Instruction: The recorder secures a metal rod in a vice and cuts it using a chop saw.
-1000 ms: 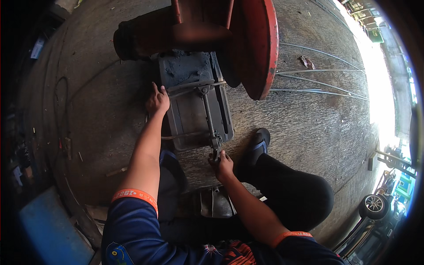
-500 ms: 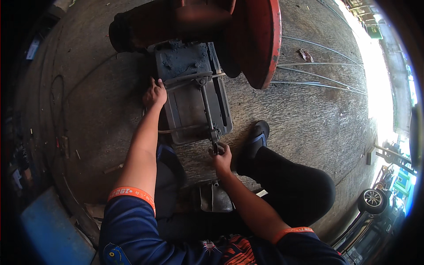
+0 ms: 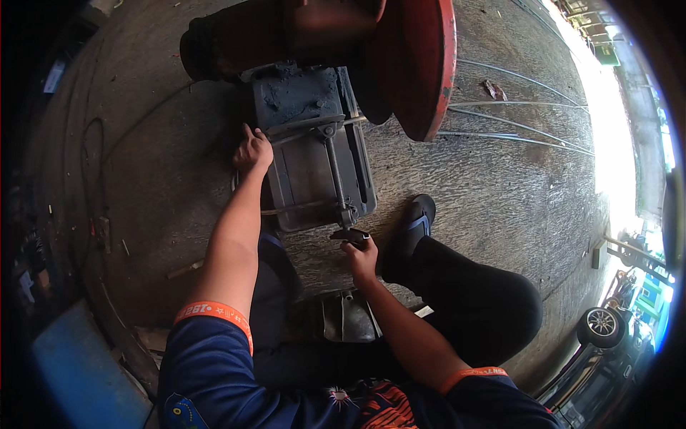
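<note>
A cut-off saw with a red blade guard (image 3: 433, 79) stands over its dark metal base (image 3: 304, 175). A long vise screw (image 3: 334, 164) runs along the base toward me. At the near end of that screw, my right hand (image 3: 362, 259) grips the dark crank handle (image 3: 349, 235), which lies crosswise. My left hand (image 3: 253, 151) is at the left end of the vise jaw (image 3: 296, 130); its fingers are curled and what they hold is hidden. A thin metal rod (image 3: 355, 120) sticks out on the right side of the jaw.
Several long thin metal rods (image 3: 518, 105) lie on the floor at the right. My sandalled foot (image 3: 418, 218) is right of the base. A curved metal piece (image 3: 346, 318) sits between my legs. A blue panel (image 3: 89, 365) is at lower left, a parked vehicle (image 3: 607, 357) at lower right.
The crank handle has turned from pointing toward me to lying crosswise, with my right hand turning along. My left hand stays by the jaw, almost unmoved.
</note>
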Action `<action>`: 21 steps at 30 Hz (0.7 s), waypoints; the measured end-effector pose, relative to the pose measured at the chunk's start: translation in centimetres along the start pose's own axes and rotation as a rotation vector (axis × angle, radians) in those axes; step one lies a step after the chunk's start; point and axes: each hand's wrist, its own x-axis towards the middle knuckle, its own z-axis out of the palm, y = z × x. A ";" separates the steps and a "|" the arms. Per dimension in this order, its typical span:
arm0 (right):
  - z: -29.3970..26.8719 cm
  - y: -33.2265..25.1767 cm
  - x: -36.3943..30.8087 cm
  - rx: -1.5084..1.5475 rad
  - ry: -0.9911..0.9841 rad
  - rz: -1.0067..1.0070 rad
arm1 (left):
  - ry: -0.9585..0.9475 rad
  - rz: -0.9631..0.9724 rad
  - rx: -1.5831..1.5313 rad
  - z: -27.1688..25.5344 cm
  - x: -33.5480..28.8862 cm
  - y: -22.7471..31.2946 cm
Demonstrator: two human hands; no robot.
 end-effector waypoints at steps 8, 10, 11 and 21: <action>-0.7 0.5 1.1 0.467 0.045 0.508 | 0.014 -0.005 -0.007 -0.2 -0.2 0.1; -0.1 1.0 1.0 0.357 0.089 0.400 | 0.037 0.003 -0.001 -0.2 -0.2 0.0; 0.4 1.2 1.0 0.352 0.061 0.350 | 0.032 0.005 -0.004 -0.1 -0.2 0.0; 1.8 0.6 3.2 0.489 0.137 0.643 | -0.008 0.009 -0.032 -0.1 0.1 -0.3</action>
